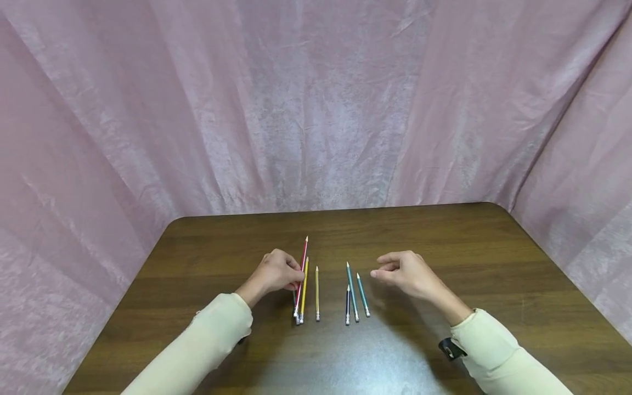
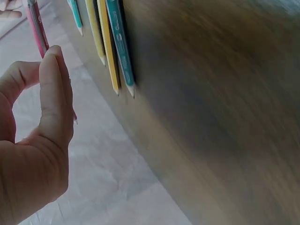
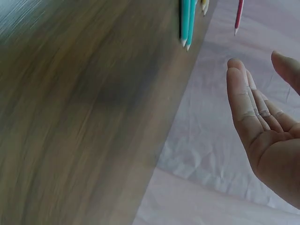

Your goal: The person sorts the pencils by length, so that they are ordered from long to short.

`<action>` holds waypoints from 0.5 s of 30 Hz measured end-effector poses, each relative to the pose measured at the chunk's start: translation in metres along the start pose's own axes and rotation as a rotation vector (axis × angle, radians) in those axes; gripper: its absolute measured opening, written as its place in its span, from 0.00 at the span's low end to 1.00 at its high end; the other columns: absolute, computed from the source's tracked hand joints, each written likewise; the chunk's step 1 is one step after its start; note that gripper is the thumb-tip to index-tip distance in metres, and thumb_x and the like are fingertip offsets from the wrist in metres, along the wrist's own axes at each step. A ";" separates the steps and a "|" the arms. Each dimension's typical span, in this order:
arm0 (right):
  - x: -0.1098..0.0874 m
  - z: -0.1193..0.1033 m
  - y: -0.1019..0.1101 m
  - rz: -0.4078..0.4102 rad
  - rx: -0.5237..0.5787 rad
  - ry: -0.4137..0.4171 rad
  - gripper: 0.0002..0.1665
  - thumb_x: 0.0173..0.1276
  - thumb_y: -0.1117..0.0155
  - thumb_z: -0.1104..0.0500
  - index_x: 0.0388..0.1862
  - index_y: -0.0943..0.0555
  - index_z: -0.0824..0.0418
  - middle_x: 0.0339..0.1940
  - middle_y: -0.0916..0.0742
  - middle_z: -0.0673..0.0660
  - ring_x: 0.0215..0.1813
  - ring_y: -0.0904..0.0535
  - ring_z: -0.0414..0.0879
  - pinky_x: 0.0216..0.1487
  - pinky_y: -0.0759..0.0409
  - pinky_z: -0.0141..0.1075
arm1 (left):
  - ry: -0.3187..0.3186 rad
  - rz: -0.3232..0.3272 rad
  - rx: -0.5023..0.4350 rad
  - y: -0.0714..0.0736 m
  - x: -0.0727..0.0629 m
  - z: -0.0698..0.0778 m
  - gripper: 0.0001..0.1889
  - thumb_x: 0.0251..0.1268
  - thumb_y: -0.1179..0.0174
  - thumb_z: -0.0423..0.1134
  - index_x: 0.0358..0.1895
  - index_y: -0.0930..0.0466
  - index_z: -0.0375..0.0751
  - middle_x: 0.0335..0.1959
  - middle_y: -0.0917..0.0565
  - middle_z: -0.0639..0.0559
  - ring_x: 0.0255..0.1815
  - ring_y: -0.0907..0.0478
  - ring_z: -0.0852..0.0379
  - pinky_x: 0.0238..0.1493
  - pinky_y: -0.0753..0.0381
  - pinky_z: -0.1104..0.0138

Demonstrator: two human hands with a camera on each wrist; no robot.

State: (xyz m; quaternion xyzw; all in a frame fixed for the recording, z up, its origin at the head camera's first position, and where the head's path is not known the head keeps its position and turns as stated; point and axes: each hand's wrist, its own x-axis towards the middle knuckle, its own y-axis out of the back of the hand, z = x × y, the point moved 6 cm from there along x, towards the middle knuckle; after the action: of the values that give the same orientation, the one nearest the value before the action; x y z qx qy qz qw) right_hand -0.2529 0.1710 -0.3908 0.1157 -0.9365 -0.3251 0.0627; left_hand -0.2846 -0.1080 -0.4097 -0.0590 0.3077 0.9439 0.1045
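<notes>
My left hand (image 1: pixel 277 270) pinches a red pencil (image 1: pixel 304 249) between thumb and fingers, its sharpened tip pointing away from me. In the left wrist view the red pencil (image 2: pixel 36 23) is raised over the wood. Just right of it lie a yellow pencil (image 1: pixel 304 285) and a paler yellow pencil (image 1: pixel 317 293). A dark green pencil (image 2: pixel 121 44) is mostly hidden in the head view. Nearer the right hand are a dark pencil (image 1: pixel 348 307) and two teal pencils (image 1: pixel 351 286). My right hand (image 1: pixel 410 273) hovers beside these, thumb and fingers apart, holding nothing.
The brown wooden table (image 1: pixel 494 263) has rounded far corners. Pink curtains (image 1: pixel 316 109) hang behind its far edge and along both sides. A black band (image 1: pixel 450 349) circles the right wrist below the pale sleeve (image 1: pixel 494 345).
</notes>
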 end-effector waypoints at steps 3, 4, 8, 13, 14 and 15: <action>0.006 -0.003 -0.009 -0.016 0.055 -0.030 0.28 0.65 0.28 0.56 0.55 0.21 0.77 0.36 0.10 0.61 0.34 0.12 0.54 0.38 0.13 0.40 | 0.004 0.014 0.013 0.008 -0.002 -0.003 0.01 0.51 0.34 0.26 0.27 0.17 0.31 0.17 0.16 0.49 0.17 0.18 0.59 0.25 0.13 0.66; 0.009 -0.004 -0.012 -0.018 0.071 -0.038 0.28 0.65 0.28 0.57 0.55 0.21 0.77 0.36 0.10 0.61 0.34 0.12 0.54 0.37 0.13 0.40 | 0.010 0.018 0.015 0.011 -0.003 -0.004 0.01 0.51 0.34 0.26 0.27 0.17 0.32 0.18 0.16 0.49 0.18 0.18 0.59 0.26 0.13 0.66; 0.017 -0.009 -0.024 -0.029 0.107 -0.050 0.26 0.65 0.28 0.59 0.54 0.21 0.77 0.36 0.11 0.63 0.34 0.12 0.56 0.38 0.12 0.42 | 0.032 0.030 0.010 0.022 -0.006 -0.009 0.02 0.52 0.34 0.27 0.28 0.17 0.32 0.20 0.15 0.48 0.19 0.17 0.58 0.29 0.12 0.62; 0.024 -0.009 -0.035 -0.030 0.121 -0.077 0.25 0.65 0.28 0.60 0.53 0.20 0.77 0.35 0.10 0.62 0.33 0.12 0.55 0.36 0.12 0.41 | 0.032 0.027 0.003 0.030 -0.011 -0.013 0.03 0.52 0.33 0.28 0.30 0.16 0.31 0.21 0.15 0.49 0.20 0.17 0.58 0.29 0.12 0.63; 0.026 -0.009 -0.038 -0.036 0.131 -0.078 0.24 0.65 0.28 0.60 0.53 0.20 0.77 0.35 0.10 0.62 0.33 0.12 0.55 0.36 0.12 0.41 | 0.031 0.027 0.001 0.031 -0.012 -0.013 0.03 0.52 0.33 0.28 0.30 0.17 0.31 0.21 0.15 0.49 0.20 0.17 0.58 0.28 0.12 0.64; 0.028 -0.009 -0.040 -0.037 0.146 -0.084 0.24 0.65 0.28 0.60 0.53 0.20 0.77 0.34 0.10 0.62 0.33 0.12 0.55 0.36 0.12 0.41 | 0.029 0.028 0.002 0.033 -0.013 -0.014 0.03 0.53 0.33 0.28 0.30 0.17 0.31 0.21 0.15 0.49 0.20 0.17 0.58 0.28 0.12 0.64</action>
State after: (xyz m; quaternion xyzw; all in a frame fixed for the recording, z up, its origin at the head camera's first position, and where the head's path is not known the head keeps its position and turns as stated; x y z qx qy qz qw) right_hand -0.2707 0.1279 -0.4076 0.1233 -0.9572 -0.2619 0.0087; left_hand -0.2791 -0.1440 -0.4000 -0.0680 0.3110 0.9440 0.0869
